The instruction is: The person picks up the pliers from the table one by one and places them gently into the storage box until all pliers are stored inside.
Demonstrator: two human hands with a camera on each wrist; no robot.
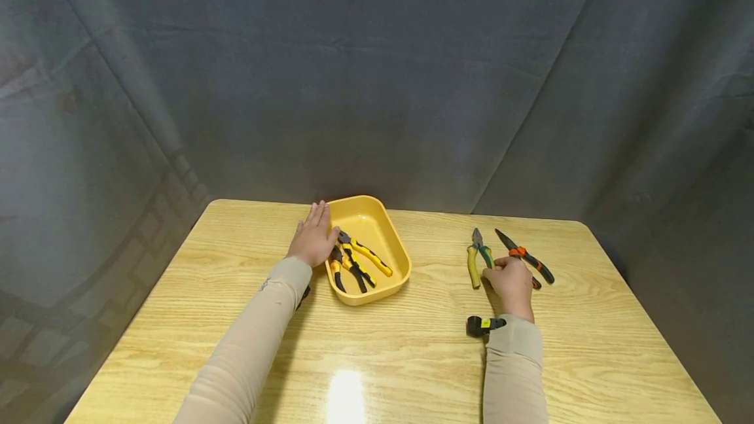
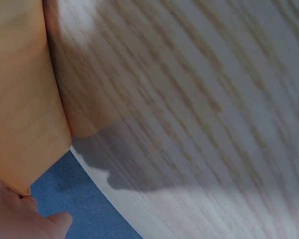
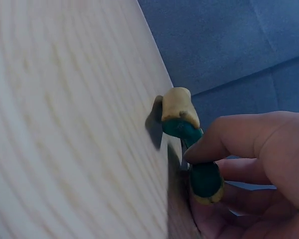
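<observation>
A yellow tray stands on the wooden table and holds pliers with yellow and black handles. My left hand lies flat with straight fingers against the tray's left rim. The left wrist view shows the tray wall and my fingertips beside it. To the right, my right hand grips one handle of the green-and-yellow pliers. In the right wrist view my fingers curl round that handle. Orange-and-black pliers lie just right of the hand.
A dark grey cloth backdrop hangs behind and around the table. A small black wrist device sits by my right sleeve. Bare tabletop spreads out in front of the tray, between my arms.
</observation>
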